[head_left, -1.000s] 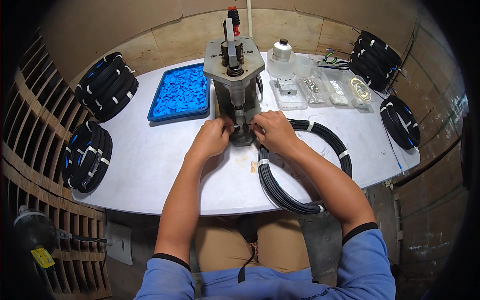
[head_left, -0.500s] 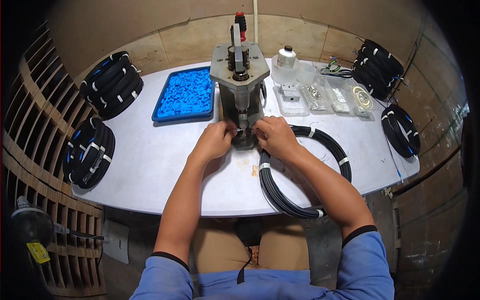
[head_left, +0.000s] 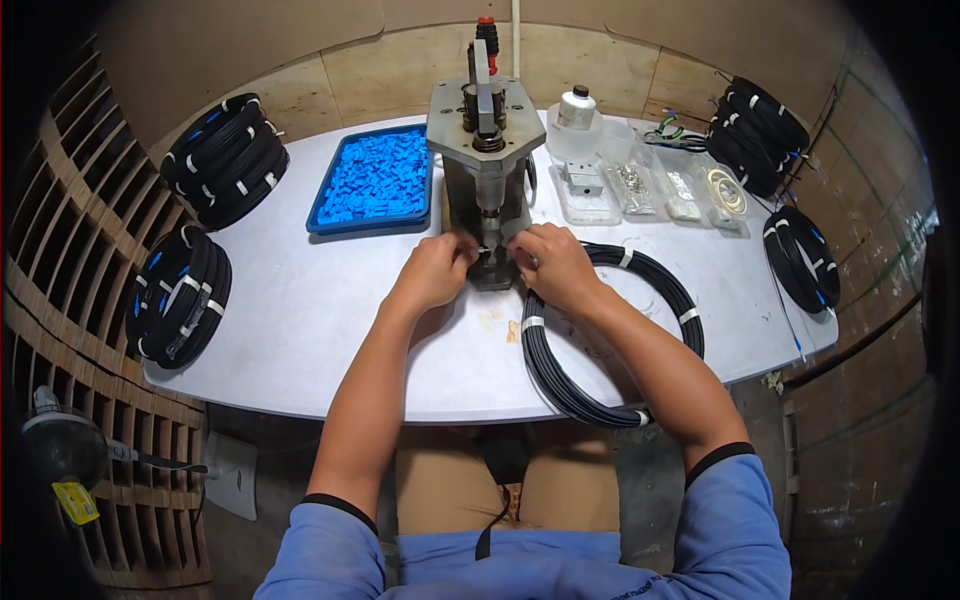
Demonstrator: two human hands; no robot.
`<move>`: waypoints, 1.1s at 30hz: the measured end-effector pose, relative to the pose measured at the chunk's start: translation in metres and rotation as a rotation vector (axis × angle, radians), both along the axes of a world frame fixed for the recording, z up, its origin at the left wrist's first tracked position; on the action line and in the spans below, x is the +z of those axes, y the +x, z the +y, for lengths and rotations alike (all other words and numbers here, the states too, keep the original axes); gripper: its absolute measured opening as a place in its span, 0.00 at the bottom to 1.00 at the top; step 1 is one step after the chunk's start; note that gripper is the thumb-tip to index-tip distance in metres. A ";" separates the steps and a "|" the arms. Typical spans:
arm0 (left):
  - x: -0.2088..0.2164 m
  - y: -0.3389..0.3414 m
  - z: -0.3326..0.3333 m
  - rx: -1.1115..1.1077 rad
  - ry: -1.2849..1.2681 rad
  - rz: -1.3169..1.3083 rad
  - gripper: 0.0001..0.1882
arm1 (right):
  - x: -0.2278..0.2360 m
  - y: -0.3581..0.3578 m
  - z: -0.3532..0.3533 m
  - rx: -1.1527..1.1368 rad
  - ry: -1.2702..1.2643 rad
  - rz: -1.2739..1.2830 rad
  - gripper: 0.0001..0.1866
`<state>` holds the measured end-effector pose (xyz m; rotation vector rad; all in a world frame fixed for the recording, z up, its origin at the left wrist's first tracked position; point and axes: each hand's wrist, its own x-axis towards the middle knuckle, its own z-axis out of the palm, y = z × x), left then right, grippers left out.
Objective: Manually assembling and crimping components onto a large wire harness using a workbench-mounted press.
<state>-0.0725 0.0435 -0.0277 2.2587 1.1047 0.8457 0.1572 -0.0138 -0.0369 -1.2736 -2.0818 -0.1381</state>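
A metal bench press (head_left: 487,140) with a lever on top stands before me at the middle of the table. My left hand (head_left: 437,268) is at the left of its lower die, fingers pinched together around something too small to make out. On the other side, my right hand (head_left: 556,266) is closed too, its fingertips close to the die; what they hold is hidden. Under my right forearm lies a coil of black cable (head_left: 555,378) bound with white tape, its upper part reaching close to my right hand.
Behind my left hand sits a blue tray (head_left: 320,228) of small blue pieces. Coiled black cables (head_left: 225,165) stand at the left edge, with more coils (head_left: 800,262) at the right. A white bottle (head_left: 577,108) and clear boxes of small parts (head_left: 633,192) fill the back right.
The whole view has shifted slightly. Both hands stay at the press's die, with only small finger movements.
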 end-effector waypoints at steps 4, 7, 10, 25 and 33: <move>-0.001 0.004 -0.005 0.002 -0.010 0.042 0.10 | 0.003 0.006 0.006 0.010 0.011 -0.006 0.06; 0.002 0.003 0.002 -0.006 0.006 0.003 0.10 | 0.003 0.005 0.004 -0.011 0.060 -0.024 0.07; 0.003 0.003 -0.003 0.006 -0.024 0.032 0.10 | -0.001 0.004 0.005 0.042 0.038 0.014 0.07; -0.006 0.004 0.000 0.019 0.012 0.032 0.10 | 0.002 0.008 0.004 0.050 0.057 -0.014 0.08; -0.004 0.005 0.002 -0.007 -0.004 -0.014 0.09 | 0.002 0.009 0.008 0.052 0.094 0.008 0.08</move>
